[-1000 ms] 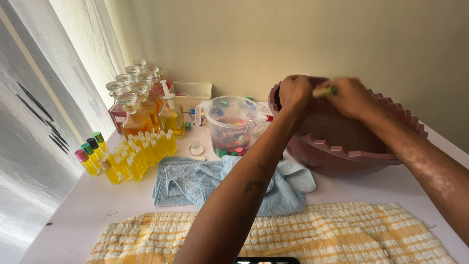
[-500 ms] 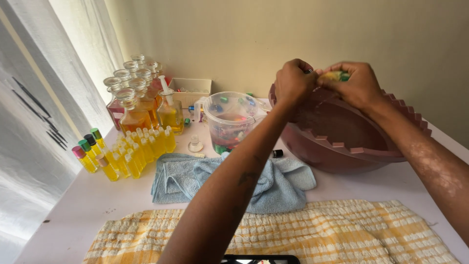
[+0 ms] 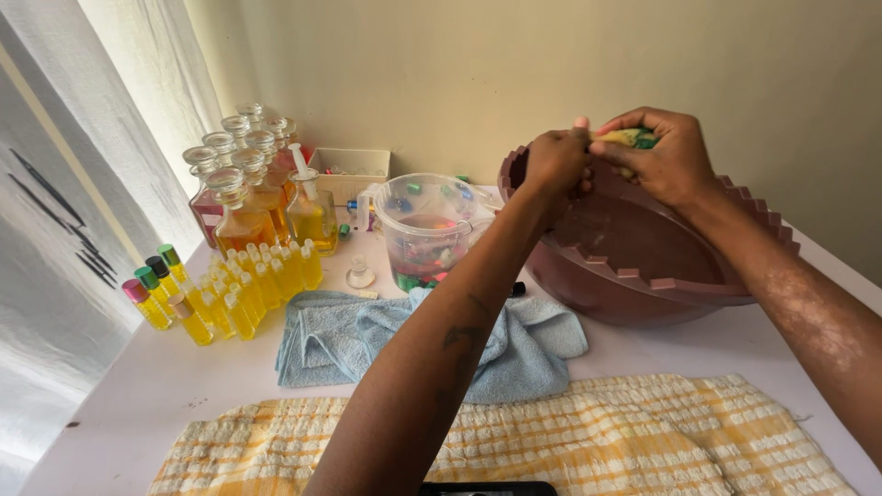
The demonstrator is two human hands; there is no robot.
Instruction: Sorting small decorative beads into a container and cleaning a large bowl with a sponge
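Your right hand [image 3: 666, 161] is closed on a yellow-green sponge [image 3: 630, 139] above the scallop-rimmed maroon plastic basin [image 3: 643, 266] — your left hand [image 3: 554, 158] pinches its near end. Just beside the basin lies a crumpled blue terry cloth [image 3: 367, 335].

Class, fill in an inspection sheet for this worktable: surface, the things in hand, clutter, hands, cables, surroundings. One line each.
Surface: white table, partly covered by a yellow checked cloth and a crumpled blue towel.
Things in hand: small yellow vial with a green cap, held above the maroon basin.
Clutter: rows of small yellow vials, stoppered glass bottles of amber liquid, clear measuring jug holding coloured caps, white box behind.
Hands: left hand pinches at one end of the vial; right hand has its grip closed around it.
Cables: nothing seen.
Surroundings: plain beige wall, white curtain at the left.
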